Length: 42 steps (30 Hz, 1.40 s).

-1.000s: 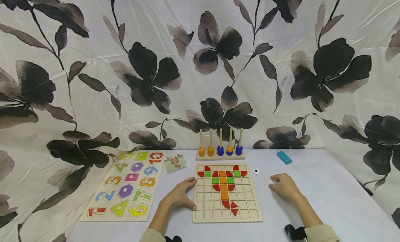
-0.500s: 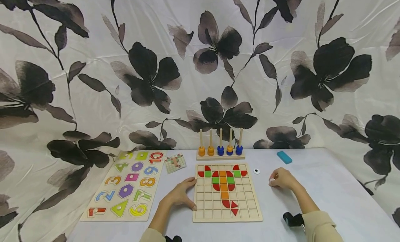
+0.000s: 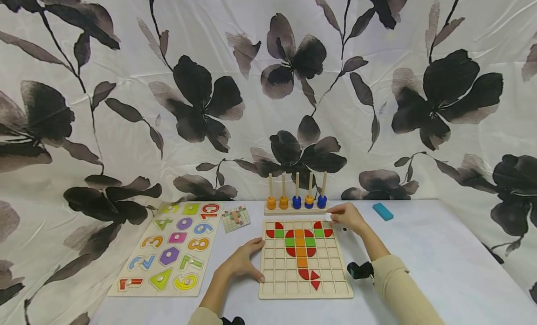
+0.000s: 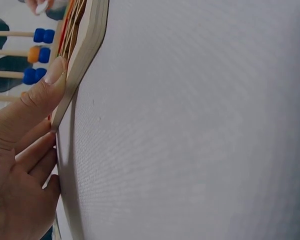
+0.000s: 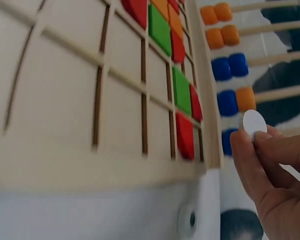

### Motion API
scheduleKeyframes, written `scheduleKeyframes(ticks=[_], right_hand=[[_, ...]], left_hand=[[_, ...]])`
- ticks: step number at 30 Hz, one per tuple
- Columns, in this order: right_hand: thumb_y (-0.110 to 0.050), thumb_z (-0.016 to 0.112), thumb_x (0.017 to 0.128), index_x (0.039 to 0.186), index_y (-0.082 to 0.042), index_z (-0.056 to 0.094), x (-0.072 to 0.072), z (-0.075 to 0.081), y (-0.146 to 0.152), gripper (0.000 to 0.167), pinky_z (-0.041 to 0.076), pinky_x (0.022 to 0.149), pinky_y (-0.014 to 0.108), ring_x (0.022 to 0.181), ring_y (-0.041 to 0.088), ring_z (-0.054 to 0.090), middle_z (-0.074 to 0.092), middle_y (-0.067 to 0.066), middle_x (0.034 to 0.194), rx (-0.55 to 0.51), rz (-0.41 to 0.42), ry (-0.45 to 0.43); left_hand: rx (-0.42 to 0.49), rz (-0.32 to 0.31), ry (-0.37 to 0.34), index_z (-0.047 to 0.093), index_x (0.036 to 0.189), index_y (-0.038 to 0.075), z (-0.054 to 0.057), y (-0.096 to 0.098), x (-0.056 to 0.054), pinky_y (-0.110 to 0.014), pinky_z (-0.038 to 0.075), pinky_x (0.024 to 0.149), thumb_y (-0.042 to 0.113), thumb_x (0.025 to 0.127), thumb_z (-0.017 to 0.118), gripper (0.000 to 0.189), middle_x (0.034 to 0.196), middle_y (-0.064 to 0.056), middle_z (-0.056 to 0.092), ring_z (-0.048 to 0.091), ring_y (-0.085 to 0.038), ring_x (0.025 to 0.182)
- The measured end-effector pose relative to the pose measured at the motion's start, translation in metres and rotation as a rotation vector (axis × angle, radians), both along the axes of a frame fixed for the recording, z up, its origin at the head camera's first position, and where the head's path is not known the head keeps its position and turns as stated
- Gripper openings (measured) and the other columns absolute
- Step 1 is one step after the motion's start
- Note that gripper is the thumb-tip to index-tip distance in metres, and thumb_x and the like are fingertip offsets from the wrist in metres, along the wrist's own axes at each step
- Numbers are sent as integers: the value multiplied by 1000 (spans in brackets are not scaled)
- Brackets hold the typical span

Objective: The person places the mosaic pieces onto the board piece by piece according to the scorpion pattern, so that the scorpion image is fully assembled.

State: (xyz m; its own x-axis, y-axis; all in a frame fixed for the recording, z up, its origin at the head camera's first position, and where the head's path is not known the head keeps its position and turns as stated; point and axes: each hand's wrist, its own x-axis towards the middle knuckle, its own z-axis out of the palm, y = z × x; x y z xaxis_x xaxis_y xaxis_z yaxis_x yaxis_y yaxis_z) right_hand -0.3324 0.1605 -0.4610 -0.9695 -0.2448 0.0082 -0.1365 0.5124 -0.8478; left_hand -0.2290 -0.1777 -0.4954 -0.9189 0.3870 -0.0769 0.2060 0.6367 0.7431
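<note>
My right hand (image 3: 349, 217) pinches a small white disc (image 5: 255, 124) between thumb and fingertips, its plain white face showing. It is held over the far right corner of a wooden grid board (image 3: 331, 269), close to a peg abacus (image 3: 271, 212). Red, green and orange tiles (image 3: 299, 251) sit in the board's cells. My left hand (image 3: 243, 259) rests at the board's left edge with thumb and fingers spread, and in the left wrist view the thumb (image 4: 52, 75) touches the rim. A white disc with a black centre (image 5: 190, 219) lies right of the board, partly hidden by the right hand in the head view.
A number and shape puzzle board (image 3: 161, 264) lies to the left. A small pattern card (image 3: 236, 218) is between it and the abacus. At the back right lies a blue block (image 3: 382, 211). A floral cloth (image 3: 293, 106) hangs behind the white table.
My right hand has moved left and away from me, carrying the white disc from the table's right side to the board's far right corner. The left hand stays put.
</note>
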Motion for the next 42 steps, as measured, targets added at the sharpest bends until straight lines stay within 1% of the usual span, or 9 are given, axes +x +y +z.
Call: scheduleKeyframes(ticks=[5, 8, 9, 12, 16, 21, 32, 38, 42], right_hand=[[3, 62, 85, 104, 15, 64, -11, 0, -24, 23, 59, 73, 38, 78, 28, 66, 65, 26, 97, -39, 43, 17], [-4, 68, 79, 97, 9, 68, -24, -11, -30, 22, 58, 69, 37, 75, 26, 65, 67, 20, 87, -2, 80, 98], [-10, 70, 79, 94, 3, 71, -38, -26, -29, 20, 57, 65, 32, 71, 21, 64, 68, 14, 82, -21, 117, 167], [-11, 71, 77, 87, -2, 73, -47, -36, -35, 13, 55, 62, 31, 69, 17, 62, 68, 7, 76, 56, 145, 266], [1, 69, 77, 85, 3, 72, -26, -22, -50, 9, 56, 67, 38, 74, 23, 64, 69, 11, 78, 191, 107, 269], [5, 68, 78, 83, 5, 72, -12, -17, -60, 6, 57, 67, 35, 75, 21, 63, 69, 12, 80, 310, 92, 332], [4, 68, 80, 71, -1, 74, -7, -15, -65, 11, 53, 58, 26, 61, 11, 55, 69, 6, 73, 423, 297, 359], [5, 69, 78, 80, 1, 75, -10, -15, -65, 7, 58, 70, 34, 82, 26, 67, 71, 11, 84, 456, 289, 314], [3, 73, 75, 78, 3, 74, -10, -16, -64, 3, 58, 66, 32, 79, 25, 66, 71, 11, 81, 385, 229, 295]], left_hand=[[7, -6, -4, 43, 137, -5, 0, 0, 0, -58, 24, 110, 17, 56, 90, 96, 147, -21, 33, 26, -44, 136], [7, -7, 0, 43, 137, -5, -1, -1, -1, -58, 24, 110, 17, 56, 90, 96, 147, -21, 34, 26, -44, 136], [8, -8, 1, 43, 137, -5, -1, -1, -1, -58, 25, 110, 16, 56, 90, 96, 147, -22, 34, 26, -44, 136], [14, -5, 3, 43, 137, -6, 0, -1, 0, -58, 24, 110, 16, 55, 90, 96, 147, -22, 34, 26, -44, 136], [9, 3, -3, 44, 137, -5, 1, 0, 0, -58, 25, 109, 16, 54, 90, 97, 147, -21, 34, 27, -45, 135], [-7, 7, -3, 43, 137, -5, 1, 2, -1, -58, 26, 109, 17, 54, 91, 98, 147, -20, 34, 27, -44, 135], [-3, 11, -12, 43, 137, -4, -3, 0, -2, -57, 26, 109, 17, 54, 91, 98, 148, -20, 33, 26, -43, 136], [-10, 12, -23, 43, 138, -3, -2, 0, -3, -59, 25, 109, 18, 55, 90, 98, 148, -19, 33, 26, -44, 136], [-13, 13, -26, 43, 138, -3, -2, 0, -2, -59, 25, 109, 18, 55, 90, 98, 148, -19, 33, 26, -44, 136]])
